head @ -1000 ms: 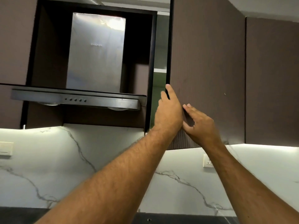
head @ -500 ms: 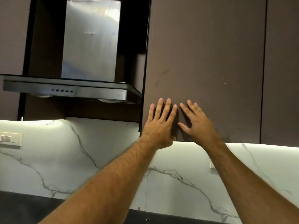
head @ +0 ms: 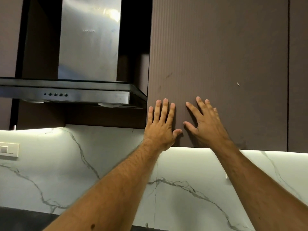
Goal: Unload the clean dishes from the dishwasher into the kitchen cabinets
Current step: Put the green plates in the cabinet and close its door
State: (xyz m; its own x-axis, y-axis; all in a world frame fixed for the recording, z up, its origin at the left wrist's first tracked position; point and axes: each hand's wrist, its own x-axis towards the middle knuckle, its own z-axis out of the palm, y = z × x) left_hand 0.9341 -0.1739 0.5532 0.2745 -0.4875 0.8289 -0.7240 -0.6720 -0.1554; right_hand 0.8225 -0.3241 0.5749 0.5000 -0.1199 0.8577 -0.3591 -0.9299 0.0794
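A brown ribbed upper cabinet door [head: 220, 64] fills the upper right and lies shut, flush with its neighbour. My left hand [head: 160, 125] presses flat on its lower left corner, fingers straight and pointing up. My right hand [head: 205, 124] lies flat on the door just to the right, fingers spread. Neither hand holds anything. No dishes or dishwasher are in view.
A steel range hood [head: 66, 95] with a chimney [head: 90, 39] hangs to the left of the cabinet. Below runs a white marble backsplash [head: 66, 164] lit by an under-cabinet light, with a switch plate [head: 8, 150] at the far left. A second cabinet door [head: 298, 72] stands at the right.
The cabinet door was ajar one second ago with my left hand on its edge; it has swung shut, and both hands now lie flat on its face.
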